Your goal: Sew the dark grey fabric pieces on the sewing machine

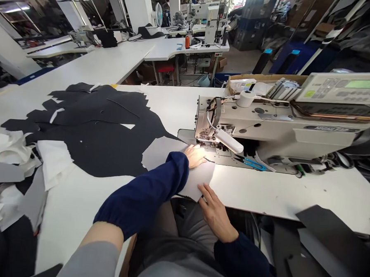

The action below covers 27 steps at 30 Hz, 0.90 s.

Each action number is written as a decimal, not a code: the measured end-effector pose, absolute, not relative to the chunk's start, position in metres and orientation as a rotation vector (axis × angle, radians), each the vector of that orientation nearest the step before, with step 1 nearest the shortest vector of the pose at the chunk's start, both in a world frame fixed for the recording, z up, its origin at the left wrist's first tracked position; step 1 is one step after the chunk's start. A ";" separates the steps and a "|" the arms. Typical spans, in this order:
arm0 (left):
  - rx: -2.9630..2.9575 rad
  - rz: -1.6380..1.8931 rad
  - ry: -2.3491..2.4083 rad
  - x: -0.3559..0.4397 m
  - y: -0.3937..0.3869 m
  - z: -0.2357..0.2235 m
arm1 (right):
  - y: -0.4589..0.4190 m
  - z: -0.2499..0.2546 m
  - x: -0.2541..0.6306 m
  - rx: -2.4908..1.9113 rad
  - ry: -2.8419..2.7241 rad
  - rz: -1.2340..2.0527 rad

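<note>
A grey-backed fabric piece [201, 178] lies at the sewing machine [254, 121], its far edge near the needle area. My left hand [195, 156] rests on it just left of the lit needle plate, fingers laid forward and pressing down. My right hand [215, 210] touches the near part of the same piece, at the table's front edge, with its fingers stretched out and apart. A large pile of dark fabric pieces [110, 138] spreads to the left, meeting the grey piece. Blue thread snips [254, 164] lie on the machine bed. My left forearm hides part of the fabric.
A small white lamp [230, 141] juts out in front of the machine head. The control panel [345, 87] sits on top at the right. White and grey scraps [10, 162] heap at the left edge. Dark strips [325, 241] hang over the front right. Another sewing table [189, 50] stands behind.
</note>
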<state>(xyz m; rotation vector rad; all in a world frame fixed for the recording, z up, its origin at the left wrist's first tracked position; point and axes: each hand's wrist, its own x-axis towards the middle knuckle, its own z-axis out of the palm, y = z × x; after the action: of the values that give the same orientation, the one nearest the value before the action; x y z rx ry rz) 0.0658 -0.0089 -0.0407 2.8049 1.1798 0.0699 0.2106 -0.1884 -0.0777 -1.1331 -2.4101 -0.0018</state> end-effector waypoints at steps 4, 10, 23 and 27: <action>2.753 -0.002 1.275 0.034 0.007 -0.038 | -0.162 -0.076 0.181 -1.031 -2.487 -0.006; 2.742 -0.013 1.269 0.020 0.029 -0.044 | -0.143 -0.080 0.166 -1.006 -2.488 -0.010; 2.720 -0.034 1.378 0.025 0.076 -0.049 | -0.094 -0.087 0.177 -1.014 -2.524 -0.001; 2.710 -0.057 1.362 0.033 0.079 -0.045 | -0.091 -0.085 0.182 -1.040 -2.550 -0.021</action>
<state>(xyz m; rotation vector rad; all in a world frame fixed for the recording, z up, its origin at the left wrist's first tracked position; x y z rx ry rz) 0.0328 0.0789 -0.0451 2.7101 1.3617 -0.0569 0.1821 -0.0913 -0.0845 -1.0398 -2.5505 -0.0212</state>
